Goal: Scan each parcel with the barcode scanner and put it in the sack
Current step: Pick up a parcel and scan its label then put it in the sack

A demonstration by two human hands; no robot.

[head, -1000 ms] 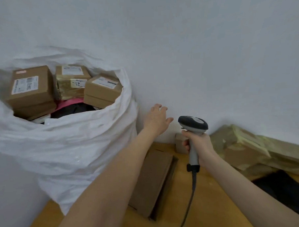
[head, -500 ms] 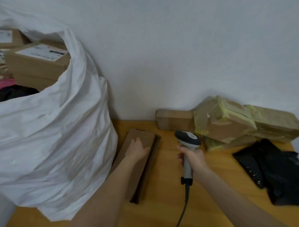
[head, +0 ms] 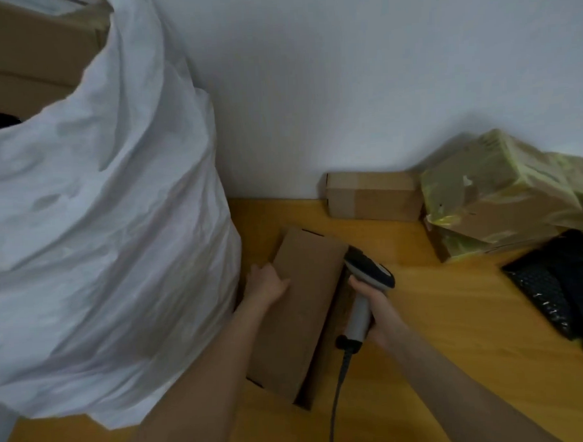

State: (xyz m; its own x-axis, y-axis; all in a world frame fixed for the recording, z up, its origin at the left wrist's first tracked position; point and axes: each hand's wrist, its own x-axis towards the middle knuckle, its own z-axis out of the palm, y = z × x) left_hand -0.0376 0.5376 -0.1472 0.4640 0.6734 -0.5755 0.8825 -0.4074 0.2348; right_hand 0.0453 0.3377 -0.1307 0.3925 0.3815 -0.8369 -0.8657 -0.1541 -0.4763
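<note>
A long flat brown cardboard parcel lies on the wooden table beside the big white sack. My left hand grips the parcel's left edge near its far end, between parcel and sack. My right hand holds the grey barcode scanner by its handle just right of the parcel, with the dark head over the parcel's right edge. The scanner cable trails toward me. Cardboard boxes show in the sack's mouth at the top left.
A small brown box stands against the white wall. To its right lie parcels wrapped in yellowish tape, stacked. A black plastic mailer lies at the right edge. The sack fills the left side of the table.
My left hand came down from near the wall and took the long parcel's left edge. My right hand with the scanner moved closer to the parcel. My view dropped toward the table.
</note>
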